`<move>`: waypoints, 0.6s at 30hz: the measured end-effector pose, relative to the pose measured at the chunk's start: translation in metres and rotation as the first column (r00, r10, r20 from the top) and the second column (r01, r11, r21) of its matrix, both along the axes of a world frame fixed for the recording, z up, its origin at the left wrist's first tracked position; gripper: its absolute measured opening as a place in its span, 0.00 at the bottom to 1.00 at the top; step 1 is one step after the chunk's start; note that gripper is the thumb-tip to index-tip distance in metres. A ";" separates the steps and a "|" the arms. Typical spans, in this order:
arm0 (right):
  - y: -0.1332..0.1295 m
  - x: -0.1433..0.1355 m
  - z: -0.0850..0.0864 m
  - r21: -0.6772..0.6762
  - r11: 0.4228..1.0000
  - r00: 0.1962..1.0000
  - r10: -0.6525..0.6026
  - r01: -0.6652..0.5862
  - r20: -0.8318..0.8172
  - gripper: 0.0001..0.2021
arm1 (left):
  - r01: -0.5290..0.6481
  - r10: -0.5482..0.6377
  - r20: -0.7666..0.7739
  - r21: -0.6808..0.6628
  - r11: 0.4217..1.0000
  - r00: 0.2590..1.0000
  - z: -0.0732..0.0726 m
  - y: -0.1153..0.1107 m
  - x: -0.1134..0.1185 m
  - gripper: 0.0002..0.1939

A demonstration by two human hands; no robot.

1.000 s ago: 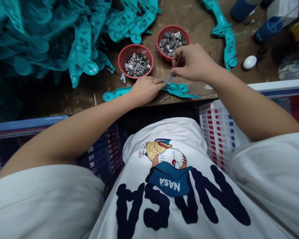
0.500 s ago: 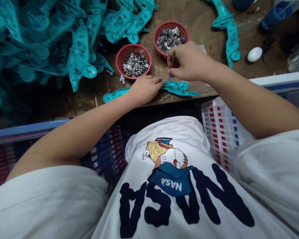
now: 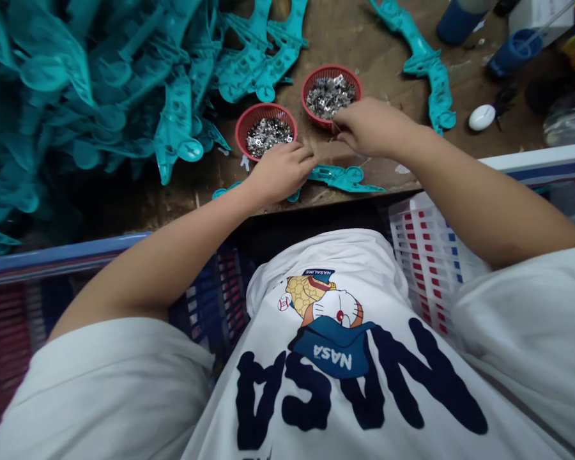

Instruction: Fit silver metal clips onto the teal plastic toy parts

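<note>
A long teal plastic part (image 3: 341,178) lies along the front edge of the bench. My left hand (image 3: 282,171) covers its middle, fingers bent and closed on it; the thumb and the covered stretch are hidden. Up and to the right, clear of that part, my right hand (image 3: 367,128) is closed in a pinch on a thin stick, mostly hidden by the fingers. It is beside the rim of a red basket (image 3: 306,113) of small metal clips. Another red basket (image 3: 241,142) of small metal pieces stands just behind my left hand.
Teal parts (image 3: 177,128) are heaped at the left, and another teal part (image 3: 429,61) lies at the right. Beyond it are blue cups (image 3: 512,54) and a white egg-shaped object (image 3: 482,117). A white plastic crate (image 3: 421,255) stands below the bench edge.
My right hand has lifted the stick off the teal part and moved up and right toward the basket. The left hand stays on the part. The whole view has shifted slightly.
</note>
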State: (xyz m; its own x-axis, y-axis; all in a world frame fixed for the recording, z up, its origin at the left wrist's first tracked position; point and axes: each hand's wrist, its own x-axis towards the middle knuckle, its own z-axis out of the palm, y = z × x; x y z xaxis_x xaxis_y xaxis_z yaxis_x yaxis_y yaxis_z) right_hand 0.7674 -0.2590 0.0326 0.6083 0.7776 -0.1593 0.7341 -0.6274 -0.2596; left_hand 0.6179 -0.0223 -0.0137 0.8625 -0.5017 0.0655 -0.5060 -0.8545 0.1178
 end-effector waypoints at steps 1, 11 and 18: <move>-0.002 0.003 -0.004 -0.015 1.000 1.000 -0.009 0.009 -0.004 0.16 | -0.023 0.023 0.000 0.004 1.000 1.000 0.007 0.003 0.002 0.23; 0.019 -0.025 -0.023 -0.154 0.980 0.989 0.115 -0.129 -0.097 0.19 | -0.527 0.511 -0.376 0.066 0.847 0.773 0.026 0.051 0.027 0.19; 0.017 -0.038 0.013 -0.204 0.971 0.989 0.110 -0.128 -0.097 0.21 | -0.595 0.526 -0.383 -0.082 0.799 0.759 0.028 0.059 0.029 0.14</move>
State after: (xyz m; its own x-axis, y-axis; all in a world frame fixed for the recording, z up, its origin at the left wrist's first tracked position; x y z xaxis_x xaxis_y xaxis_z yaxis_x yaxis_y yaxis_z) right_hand 0.7298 -0.2424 0.0457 0.4908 0.7875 -0.3728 0.7879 -0.5838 -0.1960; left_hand 0.6465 0.0366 0.0146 0.9707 0.0718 -0.2291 0.1555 -0.9152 0.3719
